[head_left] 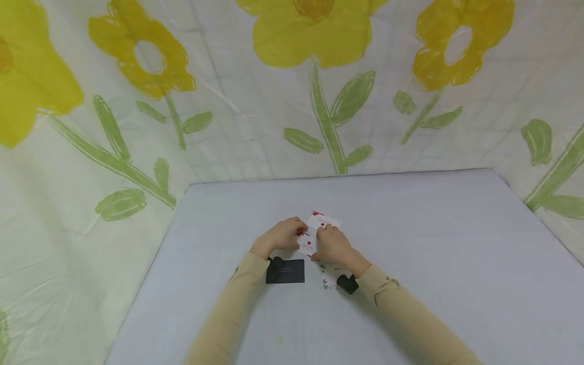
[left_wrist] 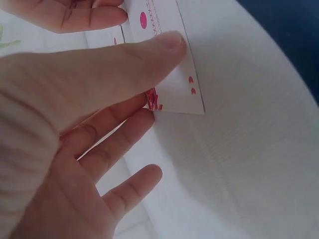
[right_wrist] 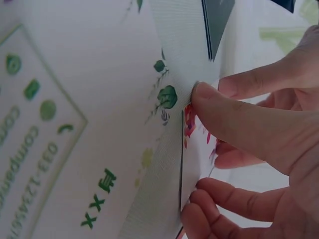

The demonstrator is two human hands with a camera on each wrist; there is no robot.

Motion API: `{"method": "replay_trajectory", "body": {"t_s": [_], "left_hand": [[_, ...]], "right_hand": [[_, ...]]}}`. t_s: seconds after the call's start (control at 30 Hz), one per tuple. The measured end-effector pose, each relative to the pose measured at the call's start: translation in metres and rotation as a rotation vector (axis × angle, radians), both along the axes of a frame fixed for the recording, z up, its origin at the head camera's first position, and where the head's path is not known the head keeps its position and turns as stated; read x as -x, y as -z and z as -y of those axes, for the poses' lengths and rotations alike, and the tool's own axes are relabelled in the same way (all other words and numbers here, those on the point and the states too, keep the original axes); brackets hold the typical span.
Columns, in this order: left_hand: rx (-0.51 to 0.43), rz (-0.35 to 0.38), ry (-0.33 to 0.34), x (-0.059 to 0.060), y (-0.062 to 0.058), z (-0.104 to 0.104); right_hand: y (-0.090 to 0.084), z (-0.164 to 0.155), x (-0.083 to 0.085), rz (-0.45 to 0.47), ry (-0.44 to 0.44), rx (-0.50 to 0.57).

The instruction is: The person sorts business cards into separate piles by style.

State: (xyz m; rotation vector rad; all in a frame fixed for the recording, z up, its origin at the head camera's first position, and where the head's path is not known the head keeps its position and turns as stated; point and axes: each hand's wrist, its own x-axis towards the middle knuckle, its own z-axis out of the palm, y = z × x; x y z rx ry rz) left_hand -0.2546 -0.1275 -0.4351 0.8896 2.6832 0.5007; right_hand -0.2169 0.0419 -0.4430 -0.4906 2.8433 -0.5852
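Observation:
A white business card with red flower print (head_left: 307,242) lies between the two hands above the table's middle. My left hand (head_left: 284,234) holds its left end; in the left wrist view the thumb lies over the card's face (left_wrist: 174,92) with fingertips at its edge, the little finger stretched away. On the opposite side my right hand (head_left: 335,246) grips the same card, thumb at one corner and fingertips along its edge in the right wrist view (right_wrist: 194,164). Just beyond is a second white card with red print (head_left: 325,219), partly covered by the right fingers.
Nearer the person lies a black card (head_left: 294,272), its left end under the left wrist's black camera (head_left: 275,266). A white card with green leaves (head_left: 329,281) lies beneath the right wrist camera (head_left: 348,284). A flower-printed curtain (head_left: 255,147) hangs behind the pale table (head_left: 410,218).

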Motion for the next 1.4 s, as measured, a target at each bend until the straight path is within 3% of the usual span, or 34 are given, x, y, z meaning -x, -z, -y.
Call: {"method": "replay_trajectory", "body": {"t_s": [0.3, 0.53, 0.63, 0.77, 0.97, 1.2, 1.4], "left_hand": [[-0.052, -0.004, 0.032, 0.004, 0.003, 0.002], [-0.153, -0.069, -0.017, 0.003, 0.005, -0.01], [-0.256, -0.078, -0.045, 0.001, 0.006, -0.021], [-0.447, -0.087, -0.017, -0.004, 0.005, -0.041], [-0.606, -0.025, 0.013, -0.02, 0.002, -0.084], [-0.557, 0.071, -0.029, -0.041, 0.017, -0.132], [-0.505, 0.13, -0.101, -0.053, 0.024, -0.154]], "right_hand": [[0.001, -0.005, 0.006, 0.057, 0.012, 0.117], [0.004, -0.023, 0.007, -0.035, 0.018, 0.197], [0.001, -0.037, 0.007, -0.071, 0.014, 0.289], [-0.004, -0.067, 0.005, -0.132, -0.014, 0.443], [-0.011, -0.125, -0.005, -0.178, -0.022, 0.47], [-0.012, -0.176, -0.024, -0.051, 0.059, 0.387], [-0.004, -0.191, -0.03, 0.059, 0.101, 0.324]]}}
